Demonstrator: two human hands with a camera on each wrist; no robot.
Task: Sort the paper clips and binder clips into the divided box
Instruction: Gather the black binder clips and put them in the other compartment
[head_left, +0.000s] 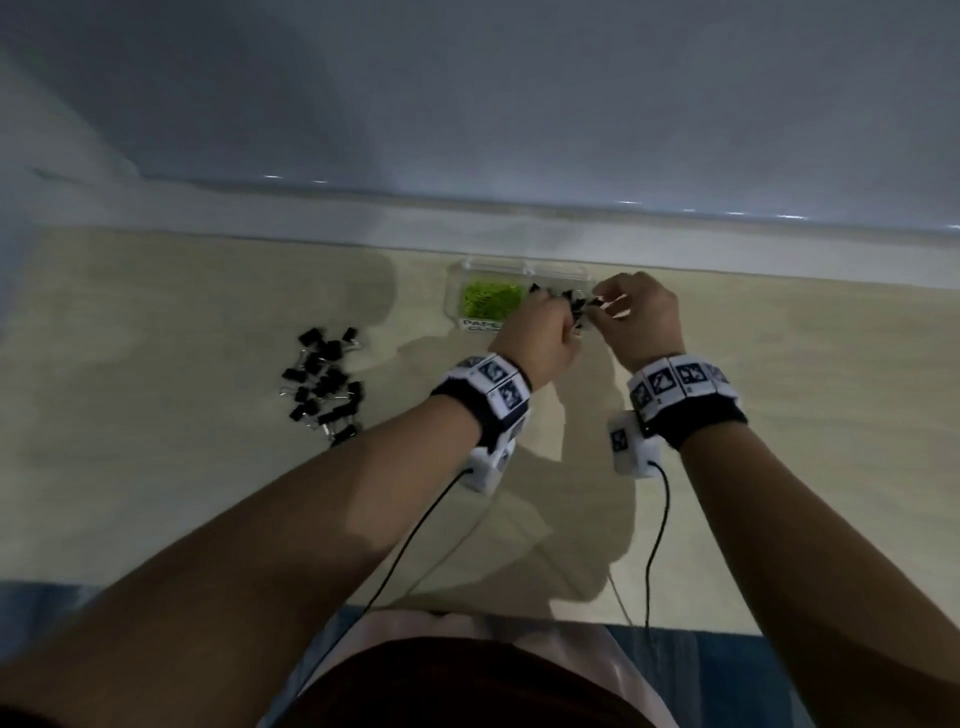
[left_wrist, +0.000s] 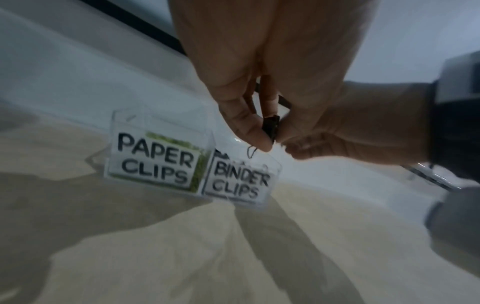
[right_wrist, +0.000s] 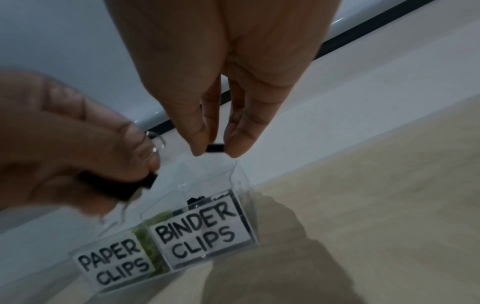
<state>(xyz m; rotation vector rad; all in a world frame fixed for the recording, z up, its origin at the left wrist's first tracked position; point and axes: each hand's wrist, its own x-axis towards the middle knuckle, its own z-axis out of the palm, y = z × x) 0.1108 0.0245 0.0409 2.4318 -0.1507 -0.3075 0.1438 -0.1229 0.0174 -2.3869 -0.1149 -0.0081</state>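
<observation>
Done: green paper clips (head_left: 491, 299) fill your box (head_left: 519, 267)
Left: black pile (head_left: 324, 387) waits left of box
Hands: your left hand (head_left: 540, 332) and right hand (head_left: 641, 317) each pinch a binder clip (right_wrist: 216, 148)

Head view: high above the beige table (head_left: 156, 364), facing down and toward 12 o'clock. Wrist views: low and close, each looking along its hand. All three share the divided box (head_left: 519, 270), its labels facing 6 o'clock.
</observation>
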